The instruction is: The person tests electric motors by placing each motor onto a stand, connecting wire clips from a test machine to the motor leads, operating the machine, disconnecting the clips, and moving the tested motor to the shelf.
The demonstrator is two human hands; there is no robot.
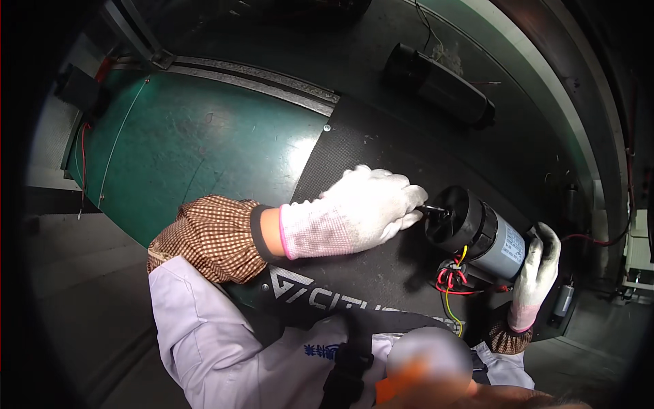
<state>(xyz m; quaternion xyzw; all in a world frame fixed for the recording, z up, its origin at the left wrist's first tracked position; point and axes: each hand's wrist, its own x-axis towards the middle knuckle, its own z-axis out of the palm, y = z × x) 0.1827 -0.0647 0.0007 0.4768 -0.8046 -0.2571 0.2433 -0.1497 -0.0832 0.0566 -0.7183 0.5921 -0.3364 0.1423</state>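
Observation:
An electric motor point(505, 247) lies tilted on the black mat, with a grey body and a wide black round end facing left. From the middle of that end a thin dark shaft-like piece point(436, 210) sticks out. My left hand point(368, 208), in a white glove, pinches around its outer tip; the fingers cover what lies between them. My right hand point(538, 269), in a white glove with greyed fingertips, curls around the motor's far right end. Red, black and yellow-green wires point(451, 278) hang in a bunch from the motor's near side.
The black mat point(320, 177) borders a green work surface point(218, 136) with a metal rail point(259, 78) behind. Another dark motor point(443, 85) lies on the far belt at the upper right. At far left sits a dark cylinder point(80, 87) with wires. A small grey cylinder point(564, 300) stands at right.

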